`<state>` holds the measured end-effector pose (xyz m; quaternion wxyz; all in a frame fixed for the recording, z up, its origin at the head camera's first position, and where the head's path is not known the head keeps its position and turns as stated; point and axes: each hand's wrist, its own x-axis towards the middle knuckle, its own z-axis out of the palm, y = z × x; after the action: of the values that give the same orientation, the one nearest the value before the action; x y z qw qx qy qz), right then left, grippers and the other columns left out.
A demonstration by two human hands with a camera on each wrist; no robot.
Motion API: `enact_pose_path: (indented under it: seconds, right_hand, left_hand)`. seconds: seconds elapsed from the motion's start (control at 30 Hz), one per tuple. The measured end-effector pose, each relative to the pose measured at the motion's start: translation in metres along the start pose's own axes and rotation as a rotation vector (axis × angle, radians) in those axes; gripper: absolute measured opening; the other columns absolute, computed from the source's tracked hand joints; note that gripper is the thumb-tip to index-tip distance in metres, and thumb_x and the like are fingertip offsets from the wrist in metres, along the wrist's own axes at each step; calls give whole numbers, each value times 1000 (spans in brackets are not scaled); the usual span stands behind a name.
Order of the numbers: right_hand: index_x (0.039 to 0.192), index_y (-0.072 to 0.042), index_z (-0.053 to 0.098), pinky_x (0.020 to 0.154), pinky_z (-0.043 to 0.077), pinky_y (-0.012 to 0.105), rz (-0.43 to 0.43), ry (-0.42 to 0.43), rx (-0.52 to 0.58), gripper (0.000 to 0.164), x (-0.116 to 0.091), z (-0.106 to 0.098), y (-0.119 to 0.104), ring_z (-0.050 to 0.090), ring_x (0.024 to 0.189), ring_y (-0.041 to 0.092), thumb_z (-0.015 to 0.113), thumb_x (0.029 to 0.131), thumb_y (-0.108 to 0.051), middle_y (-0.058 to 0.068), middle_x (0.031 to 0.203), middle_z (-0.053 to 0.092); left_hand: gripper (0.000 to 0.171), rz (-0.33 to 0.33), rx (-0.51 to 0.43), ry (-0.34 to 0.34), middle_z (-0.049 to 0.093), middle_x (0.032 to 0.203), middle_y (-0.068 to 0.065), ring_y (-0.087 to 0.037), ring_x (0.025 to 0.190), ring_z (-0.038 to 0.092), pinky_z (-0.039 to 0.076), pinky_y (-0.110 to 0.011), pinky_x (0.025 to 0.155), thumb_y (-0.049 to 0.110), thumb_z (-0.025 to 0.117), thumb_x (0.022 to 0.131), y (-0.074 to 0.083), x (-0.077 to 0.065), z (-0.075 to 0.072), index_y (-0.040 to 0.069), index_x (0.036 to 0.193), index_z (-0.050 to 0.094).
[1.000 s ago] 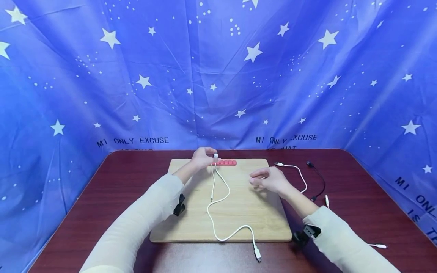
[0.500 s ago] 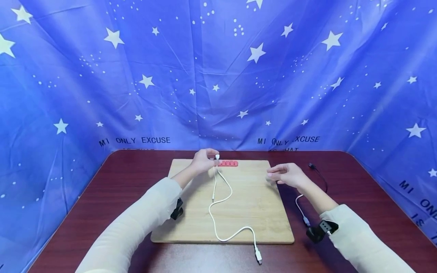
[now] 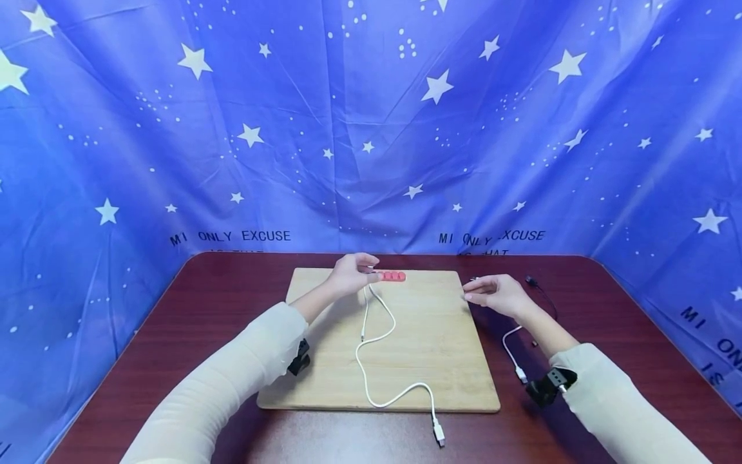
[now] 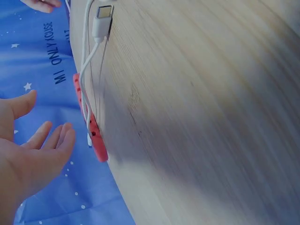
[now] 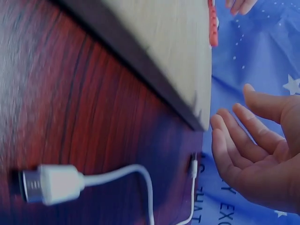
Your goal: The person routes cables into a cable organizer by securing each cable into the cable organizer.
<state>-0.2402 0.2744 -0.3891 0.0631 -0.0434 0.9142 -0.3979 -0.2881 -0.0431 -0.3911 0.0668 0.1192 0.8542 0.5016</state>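
Note:
My left hand [image 3: 350,274] is at the board's far edge, next to a red cable holder [image 3: 394,276]. In the left wrist view, the left hand [image 4: 37,145] has its fingers loosely bent and apart from the holder [image 4: 98,146]. A white cable [image 3: 391,322] runs from there down the wooden board, its USB plug [image 3: 438,433] past the near edge. My right hand [image 3: 498,295] is just off the board's right edge, fingers relaxed and holding nothing in the right wrist view. Below it lies another white cable [image 3: 510,354], with a large plug [image 5: 58,184] and a smaller plug [image 5: 194,168].
The wooden board [image 3: 429,361] lies on a dark red table [image 3: 203,309]. To the right is a black cable [image 3: 531,281], partly behind the right forearm. A blue star-printed curtain [image 3: 371,116] stands behind the table.
My right hand has moved right, from over the board to past its right edge. The left hand has shifted slightly right along the holder, and its fingers now mostly cover the white plug there.

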Motion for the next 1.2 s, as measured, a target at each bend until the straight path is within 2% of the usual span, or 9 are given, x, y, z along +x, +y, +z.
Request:
enact_pose_path:
  seconds: [0.1,0.2,0.37,0.53,0.63,0.73,0.87,1.07,1.2]
  right_hand:
    - [116,1,67,80,52,22,-10,33,-52,37,2,-5,4,64,88,2,70,87,-22,15,106,74]
    - [117,0,67,82,53,23,-29,55,-71,38,4,-10,9,66,90,4,71,86,-22,16,110,73]
    - [116,3,66,75,53,15,-66,69,-81,38,6,-17,17,66,86,1,72,85,-18,19,112,71]
    - [115,3,67,72,50,14,-37,100,-108,38,7,-21,22,62,82,-4,72,84,-19,18,107,73]
    - [112,1,69,72,49,18,-40,138,-159,35,7,-22,24,64,83,2,72,84,-20,17,103,74]
    - [109,-2,71,69,48,22,-63,194,-221,30,9,-24,26,69,84,14,72,84,-18,17,101,74]
    - [106,-4,72,68,47,26,-89,249,-282,25,12,-25,28,71,87,27,72,84,-17,17,100,74]
    - [106,-3,72,67,46,26,-98,255,-318,24,18,-26,34,71,88,32,71,84,-14,18,102,74]
    - [103,-1,72,64,45,24,-114,255,-345,23,24,-27,39,70,83,29,71,83,-10,20,99,74]
  left_hand:
    - [41,20,8,-14,66,122,-18,-29,113,64,54,-34,98,13,71,84,3,-1,3,1,122,61]
    - [41,36,8,-26,68,118,-18,-29,110,65,55,-32,97,12,71,84,5,-3,7,-1,121,62]
    - [39,45,3,-55,69,114,-17,-27,107,66,55,-31,95,12,71,84,7,-7,13,0,120,63]
    - [38,59,-4,-89,70,115,-17,-26,107,67,55,-31,95,13,70,85,7,-9,18,0,120,63]
    - [36,56,-35,-110,69,117,-16,-25,107,67,55,-29,94,11,70,85,7,-9,22,1,119,64]
    - [35,46,-77,-124,69,119,-15,-23,106,67,56,-26,91,9,70,84,7,-10,25,2,119,65]
    - [37,40,-110,-132,68,119,-18,-24,105,67,57,-23,88,7,71,83,8,-12,29,-2,119,63]
    - [41,33,-127,-155,66,121,-21,-27,108,66,56,-26,92,8,72,83,12,-15,34,-3,121,61]
    - [44,46,-121,-173,66,121,-21,-27,109,66,56,-27,94,10,72,83,15,-15,37,-4,123,60]
